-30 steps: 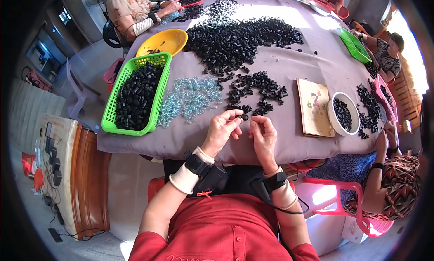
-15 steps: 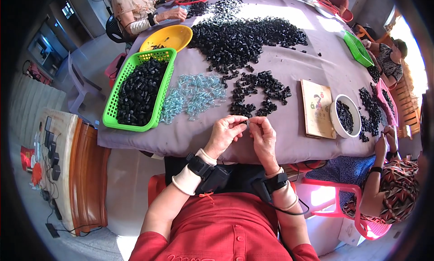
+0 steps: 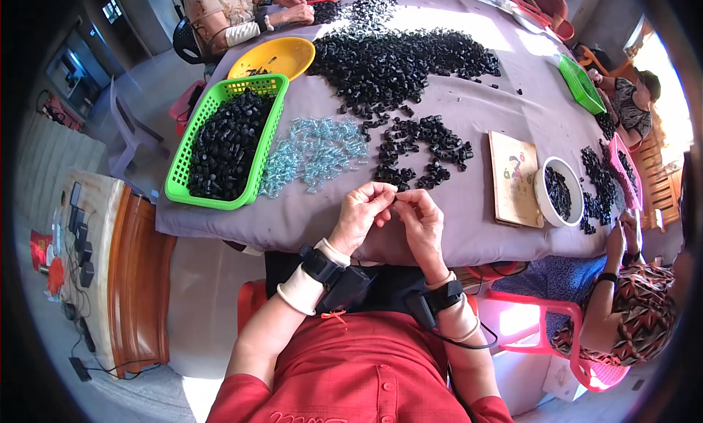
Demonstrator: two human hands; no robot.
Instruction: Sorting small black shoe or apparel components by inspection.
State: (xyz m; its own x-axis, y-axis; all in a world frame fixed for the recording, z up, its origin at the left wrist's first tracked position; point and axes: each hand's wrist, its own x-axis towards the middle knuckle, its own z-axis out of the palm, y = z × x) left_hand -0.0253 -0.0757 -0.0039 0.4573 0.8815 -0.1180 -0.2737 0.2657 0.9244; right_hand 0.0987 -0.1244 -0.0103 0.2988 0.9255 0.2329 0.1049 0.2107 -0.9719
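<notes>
Close to the table's near edge, my left hand and my right hand meet with fingertips pinched together. A small black plastic piece shows faintly at the left fingertips; what the right fingers grip is hidden. Just beyond them lies a loose group of small black plastic caps. Left of that group spreads a patch of small clear bluish plastic pieces. A green basket full of black pieces stands farther left.
A yellow bowl sits behind the basket, and a large heap of black pieces covers the table's middle. To my right lie a booklet and a white bowl of black pieces. Co-workers sit around the table; a pink chair stands at right.
My hands have drawn closer, fingertips now touching, and the black piece between them shows less. The co-worker at upper left has brought both hands together near the red dish.
</notes>
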